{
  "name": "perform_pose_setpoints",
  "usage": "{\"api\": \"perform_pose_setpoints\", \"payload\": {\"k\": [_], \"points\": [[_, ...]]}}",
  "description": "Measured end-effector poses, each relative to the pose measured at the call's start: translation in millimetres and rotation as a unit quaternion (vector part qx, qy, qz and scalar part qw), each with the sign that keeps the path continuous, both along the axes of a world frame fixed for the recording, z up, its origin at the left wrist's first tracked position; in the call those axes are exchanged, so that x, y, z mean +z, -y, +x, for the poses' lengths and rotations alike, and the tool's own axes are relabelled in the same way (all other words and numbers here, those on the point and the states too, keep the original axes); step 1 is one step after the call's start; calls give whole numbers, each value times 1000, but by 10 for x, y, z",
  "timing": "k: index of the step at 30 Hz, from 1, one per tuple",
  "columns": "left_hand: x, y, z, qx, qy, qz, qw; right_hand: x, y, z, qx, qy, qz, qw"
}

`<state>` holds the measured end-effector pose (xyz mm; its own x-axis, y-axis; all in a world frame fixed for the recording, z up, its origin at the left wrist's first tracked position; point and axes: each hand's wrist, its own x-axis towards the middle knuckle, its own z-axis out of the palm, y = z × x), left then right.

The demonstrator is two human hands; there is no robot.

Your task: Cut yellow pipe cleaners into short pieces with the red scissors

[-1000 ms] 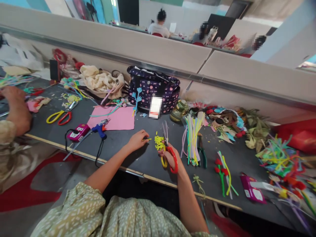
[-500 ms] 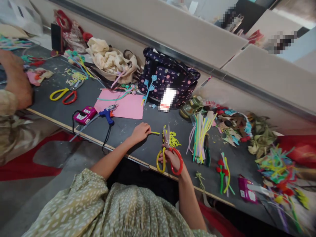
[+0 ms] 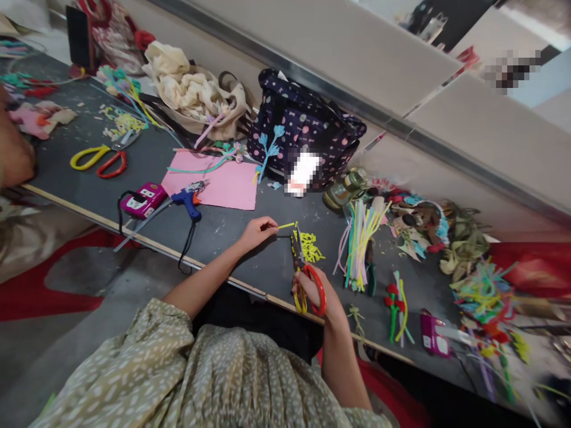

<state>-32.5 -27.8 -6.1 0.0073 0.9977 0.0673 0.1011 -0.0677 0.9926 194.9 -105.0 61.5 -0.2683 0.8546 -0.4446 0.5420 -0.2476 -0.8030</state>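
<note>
My left hand [image 3: 260, 232] pinches a thin yellow pipe cleaner [image 3: 286, 226] that points right, toward the scissor blades. In my right hand [image 3: 314, 288] is a pair of scissors [image 3: 298, 255] with one yellow and one red handle loop, its blades close together and pointing away from me. The blade tips are near the free end of the pipe cleaner; whether they touch it I cannot tell. Just right of the blades lies a pile of short yellow cut pieces [image 3: 311, 246] on the dark table [image 3: 232, 238].
To the left are a blue glue gun [image 3: 190, 202], a pink sheet [image 3: 232, 187] and a second pair of scissors [image 3: 100, 160]. A dotted bag [image 3: 307, 128] stands behind. Right of the pile lies a bundle of pipe cleaners [image 3: 361, 246]. Another person's arm [image 3: 15, 151] rests far left.
The scissors have gone from open blades to nearly closed ones and turned somewhat. My left hand has lifted the pipe cleaner slightly, its end now by the blade tips. The view has shifted a little.
</note>
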Motion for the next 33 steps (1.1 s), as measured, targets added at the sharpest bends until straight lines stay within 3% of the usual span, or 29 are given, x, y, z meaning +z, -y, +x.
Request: {"api": "perform_pose_setpoints", "payload": {"k": [13,23,33], "points": [[16,94,87,-16,-140,56,988,108,37,-60,14,44,40,998],[113,157,129,-36,-178,123,976,158,-39,-131,64,100,70,991],[110,157,161,-63,-193,112,973,-10,-49,-84,33,75,68,994]]}}
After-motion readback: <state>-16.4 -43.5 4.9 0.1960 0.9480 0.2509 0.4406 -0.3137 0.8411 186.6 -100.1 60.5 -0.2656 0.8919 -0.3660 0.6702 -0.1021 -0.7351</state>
